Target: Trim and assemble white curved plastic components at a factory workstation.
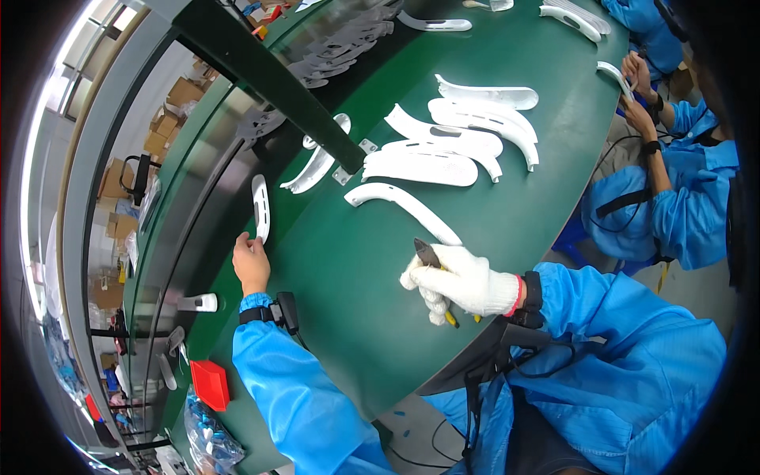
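My bare left hand (252, 266) reaches across to the far left side of the green table, fingers closed on the near end of a slim white plastic part (261, 202) with slots in it. My right hand (463, 281), in a white knitted glove, is closed around pliers (426, 252); their dark jaws point up and away, and yellow handle ends show below the fist. Just beyond the glove lies a curved white plastic piece (405, 206). A group of similar white shells (423, 168) lies farther back, several of them overlapping.
A dark green post (269, 87) is bolted to the table (340, 293) by metal plates. A red bin (210, 385) and a plastic bag (207, 435) are at the lower left. At the right, a co-worker in blue (673, 190) handles another white part (613, 77).
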A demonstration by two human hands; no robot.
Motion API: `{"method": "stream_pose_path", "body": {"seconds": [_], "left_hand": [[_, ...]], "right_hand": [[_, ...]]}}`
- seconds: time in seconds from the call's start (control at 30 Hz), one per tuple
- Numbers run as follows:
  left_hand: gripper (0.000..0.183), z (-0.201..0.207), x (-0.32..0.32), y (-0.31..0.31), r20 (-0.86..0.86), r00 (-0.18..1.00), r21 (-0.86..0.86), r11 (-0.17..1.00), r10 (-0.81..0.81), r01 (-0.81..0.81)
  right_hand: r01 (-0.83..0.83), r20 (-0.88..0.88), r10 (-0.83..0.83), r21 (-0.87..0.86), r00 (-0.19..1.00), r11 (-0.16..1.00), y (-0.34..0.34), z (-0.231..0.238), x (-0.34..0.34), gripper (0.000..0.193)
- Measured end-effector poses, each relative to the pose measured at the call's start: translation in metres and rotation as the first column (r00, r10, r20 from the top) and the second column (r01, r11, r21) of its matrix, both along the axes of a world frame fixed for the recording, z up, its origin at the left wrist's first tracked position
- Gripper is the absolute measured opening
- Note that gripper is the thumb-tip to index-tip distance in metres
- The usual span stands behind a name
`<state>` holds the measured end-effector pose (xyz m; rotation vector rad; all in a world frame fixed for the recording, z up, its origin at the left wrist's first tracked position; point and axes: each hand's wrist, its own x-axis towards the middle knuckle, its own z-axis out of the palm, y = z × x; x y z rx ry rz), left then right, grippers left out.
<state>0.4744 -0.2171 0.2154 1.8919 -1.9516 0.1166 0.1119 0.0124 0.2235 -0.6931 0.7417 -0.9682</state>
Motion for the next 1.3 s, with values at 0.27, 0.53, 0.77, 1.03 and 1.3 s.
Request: {"method": "stream_pose_path", "body": {"seconds": [0.27,0.53,0.77,1.03,1.3], "left_hand": [[0.043,0.043,-0.046,0.149,-0.995,0.067,0.094,0.969,0.080,0.228],[0.043,0.015,-0.104,0.318,-0.953,-0.247,0.101,0.950,0.178,0.294],[0.062,-0.024,-0.159,0.408,-0.955,-0.177,0.118,0.852,0.239,0.510],[0.045,-0.068,-0.199,0.407,-0.904,-0.286,0.119,0.828,0.319,0.547],[0.039,-0.084,-0.205,0.407,-0.888,-0.327,0.117,0.848,0.322,0.518]], "right_hand": [[0.001,0.036,0.000,-0.025,0.999,1.000,0.003,-0.005,0.003,0.021],[0.059,-0.043,-0.059,-0.010,0.997,0.998,0.009,0.000,0.010,0.019],[0.191,-0.049,-0.195,-0.077,0.980,0.979,0.012,-0.010,0.017,0.039],[0.174,-0.129,-0.233,-0.358,0.964,0.917,0.035,0.023,0.028,0.050],[0.043,-0.281,-0.176,-0.423,0.943,0.905,0.061,0.031,0.065,0.021]]}}
